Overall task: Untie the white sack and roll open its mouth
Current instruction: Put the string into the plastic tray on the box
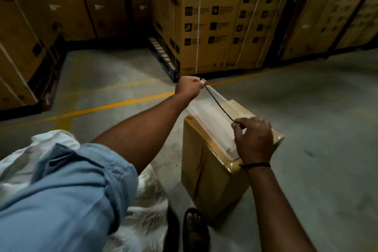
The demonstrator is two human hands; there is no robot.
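Grey concrete floor (pixel 306 108) runs under me. Nearest, the crumpled white woven sack (pixel 147 200) lies low at my left, beneath my rolled blue sleeve (pixel 71 186); its mouth is hidden, so I judge rolling remains. Beyond, over a glossy taped brown carton (pixel 204 180), my right hand (pixel 253 139) and left hand (pixel 190 86) each pinch an end of a thin black cord (pixel 218 104), taut, seemingly freed.

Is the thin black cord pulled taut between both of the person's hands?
Yes, the thin black cord runs straight from the left hand to the right hand.
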